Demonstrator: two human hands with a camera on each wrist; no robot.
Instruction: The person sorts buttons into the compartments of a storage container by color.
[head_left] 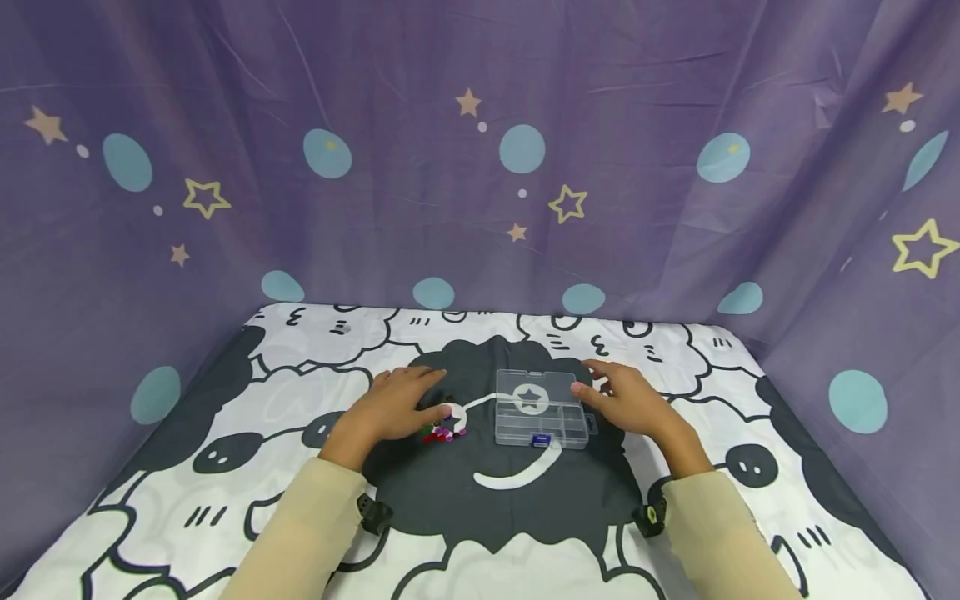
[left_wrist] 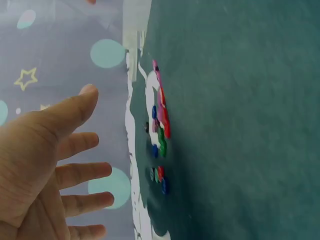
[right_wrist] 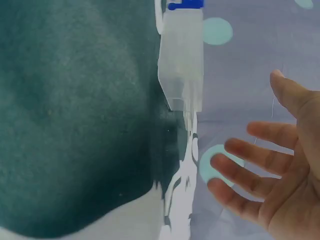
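Observation:
A clear plastic compartment box [head_left: 517, 425] with a blue latch [head_left: 541, 440] stands on the dark patch of the cloth, its lid apparently closed. My right hand [head_left: 626, 400] is at the box's right side, fingers spread; in the right wrist view the hand [right_wrist: 280, 170] holds nothing. To the left of the box lies a small pile of colourful beads [head_left: 447, 432], red, green, blue, pink and purple. My left hand [head_left: 393, 408] hovers over or beside these beads. In the left wrist view its fingers are straight and apart, with the small pieces [left_wrist: 161, 125] beyond them on the cloth.
The table cloth [head_left: 300, 508] carries black and white sheep drawings. A purple curtain [head_left: 420, 83] with stars and blue dots hangs behind and on both sides. A dark wrist device [head_left: 373, 514] sits on the left wrist, and another [head_left: 651, 515] on the right.

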